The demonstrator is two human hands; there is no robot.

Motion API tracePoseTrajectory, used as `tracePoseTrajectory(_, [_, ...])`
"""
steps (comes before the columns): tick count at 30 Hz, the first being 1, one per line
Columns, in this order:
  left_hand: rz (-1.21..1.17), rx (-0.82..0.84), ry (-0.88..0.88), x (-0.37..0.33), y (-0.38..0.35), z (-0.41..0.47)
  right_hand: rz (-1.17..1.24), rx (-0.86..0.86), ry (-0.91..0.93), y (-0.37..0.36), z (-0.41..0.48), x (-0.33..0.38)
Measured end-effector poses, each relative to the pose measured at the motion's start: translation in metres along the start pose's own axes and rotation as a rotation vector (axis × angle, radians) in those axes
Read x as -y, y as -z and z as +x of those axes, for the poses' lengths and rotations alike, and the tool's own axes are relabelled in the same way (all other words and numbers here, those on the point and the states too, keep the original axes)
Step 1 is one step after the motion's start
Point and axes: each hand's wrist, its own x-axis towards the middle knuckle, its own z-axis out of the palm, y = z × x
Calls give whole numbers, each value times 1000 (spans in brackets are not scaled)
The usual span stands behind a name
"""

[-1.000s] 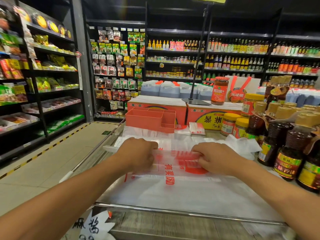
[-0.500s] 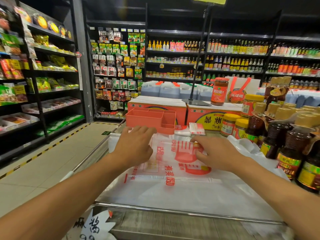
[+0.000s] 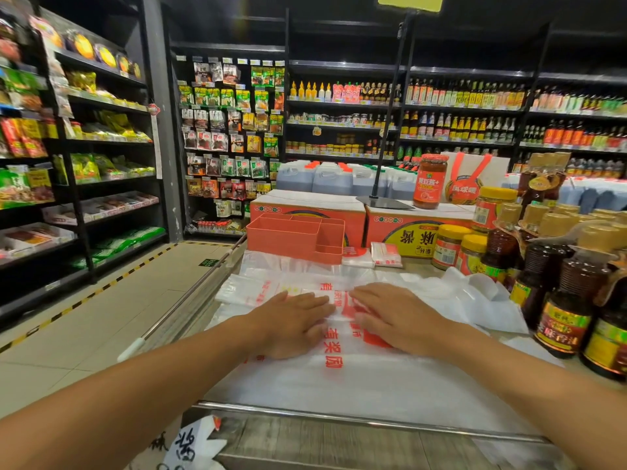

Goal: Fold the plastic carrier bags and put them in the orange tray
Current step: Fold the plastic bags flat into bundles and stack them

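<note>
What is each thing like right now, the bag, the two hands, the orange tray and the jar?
plastic carrier bag: lying flat, pressed down.
left hand: open, fingers straight, pressing on the plastic carrier bag.
right hand: open, pressing on it too.
orange tray: upright behind the plastic carrier bag, nothing seen inside.
sauce jar: upright, lid on.

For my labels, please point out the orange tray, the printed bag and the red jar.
Orange tray (image 3: 283, 239): head view, front wall.
Printed bag (image 3: 334, 361): head view, red print.
Red jar (image 3: 428, 186): head view, label.
</note>
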Motion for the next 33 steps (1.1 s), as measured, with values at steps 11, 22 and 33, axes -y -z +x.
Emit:
tracePoseTrajectory(11, [-106, 149, 236, 31, -2, 1, 107, 303, -86, -20, 3, -3])
tracePoseTrajectory(22, [-105, 156, 373, 66, -9, 3, 145, 383, -69, -2, 3, 2])
tracePoseTrajectory(33, [-91, -321, 227, 39, 13, -9, 36, 343, -145, 28, 48, 18])
